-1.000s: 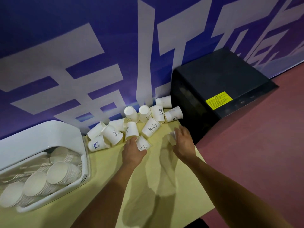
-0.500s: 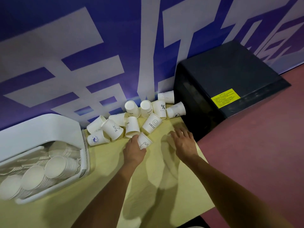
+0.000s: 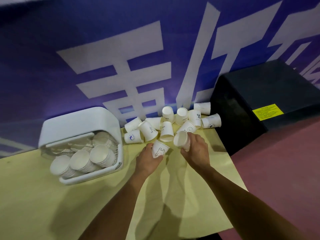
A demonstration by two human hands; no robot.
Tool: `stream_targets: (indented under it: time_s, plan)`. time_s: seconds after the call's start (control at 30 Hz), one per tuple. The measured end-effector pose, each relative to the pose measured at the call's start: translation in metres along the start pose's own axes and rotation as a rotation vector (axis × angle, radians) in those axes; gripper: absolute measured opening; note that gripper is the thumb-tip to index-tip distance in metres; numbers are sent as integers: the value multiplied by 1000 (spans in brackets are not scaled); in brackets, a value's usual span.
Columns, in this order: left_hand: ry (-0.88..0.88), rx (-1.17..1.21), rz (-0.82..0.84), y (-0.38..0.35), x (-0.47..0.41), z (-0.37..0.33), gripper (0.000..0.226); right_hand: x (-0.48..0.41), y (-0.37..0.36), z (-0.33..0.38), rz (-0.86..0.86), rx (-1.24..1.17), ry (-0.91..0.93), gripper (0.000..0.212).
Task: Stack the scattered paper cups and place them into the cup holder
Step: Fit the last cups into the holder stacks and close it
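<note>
the bunny cup (image 3: 160, 149) is in my left hand (image 3: 147, 161), with the fingers curled round its side, just above the desk (image 3: 52, 205) and near its far edge. the plain cup (image 3: 180, 139) is in my right hand (image 3: 196, 150), gripped round its side too, with its round open end turned toward me. the two cups are close but not touching.

i think the job now is to slide one cup into the other. to do it well i should line up the small end of one with the open mouth of the other, keep them straight, and push softly so the paper does not bend. i should squeeze lightly, because paper cups squash easily.

the loose cups (image 3: 166, 129) lie tipped over in a heap by the far edge, just past my hands. the cup holder (image 3: 78, 122) sits at the left side of the desk with stacked cups (image 3: 81, 161) lying in it.

i cannot tell which way the bunny cup's mouth faces. my right fingers hide the plain cup's bottom. the heap is too jumbled to count. the black box (image 3: 259, 94) on the right is dark and hard to make out.
</note>
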State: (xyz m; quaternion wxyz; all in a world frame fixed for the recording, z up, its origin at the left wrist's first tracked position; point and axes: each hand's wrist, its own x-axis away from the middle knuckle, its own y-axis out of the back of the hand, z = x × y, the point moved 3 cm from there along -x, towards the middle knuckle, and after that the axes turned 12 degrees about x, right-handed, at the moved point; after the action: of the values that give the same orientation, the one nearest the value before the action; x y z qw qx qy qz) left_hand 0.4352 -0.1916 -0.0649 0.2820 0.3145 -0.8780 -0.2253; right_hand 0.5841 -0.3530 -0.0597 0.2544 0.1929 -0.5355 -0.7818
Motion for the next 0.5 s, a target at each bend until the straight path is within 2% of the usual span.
stream_targets:
  time_s: [0.37,0.5]
  plan:
    - [-79,163,-176,107,65,57,58,10,-6,139,8,-68,164,61]
    - [-77,283,-241,140,84,73,57,14,-1,186,-12,-182,212,58]
